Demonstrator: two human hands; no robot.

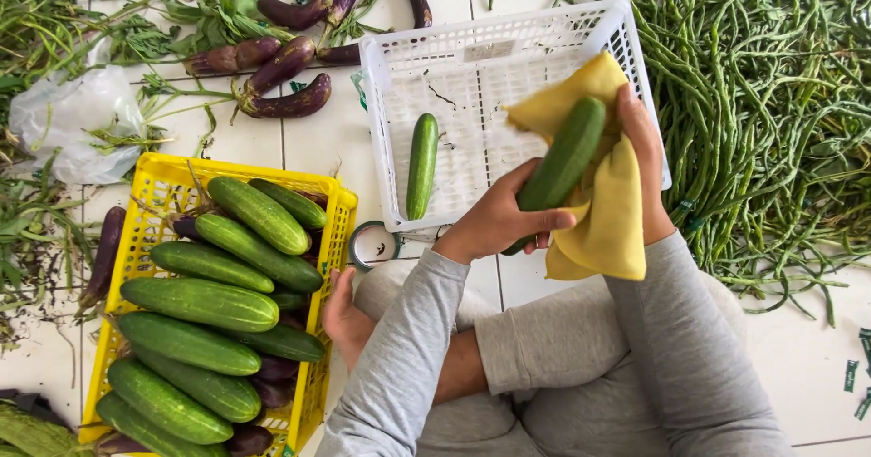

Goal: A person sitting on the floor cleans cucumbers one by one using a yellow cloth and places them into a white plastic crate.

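My left hand point(497, 221) grips the lower end of a green cucumber point(568, 154) held above the near right corner of a white plastic basket point(390, 103). My right hand point(642, 153) holds a yellow cloth point(608, 212) wrapped behind and under that cucumber. One other cucumber point(422, 165) lies alone inside the white basket. I sit cross-legged on the floor in grey clothes, with a bare foot point(340, 316) showing beside the yellow crate.
A yellow crate point(159, 180) at the left is piled with several cucumbers point(201, 304) over some eggplants. Purple eggplants point(283, 67) lie at the top, a heap of long beans point(771, 103) at the right, a plastic bag point(68, 121) at the far left, a tape roll point(372, 244) by the basket.
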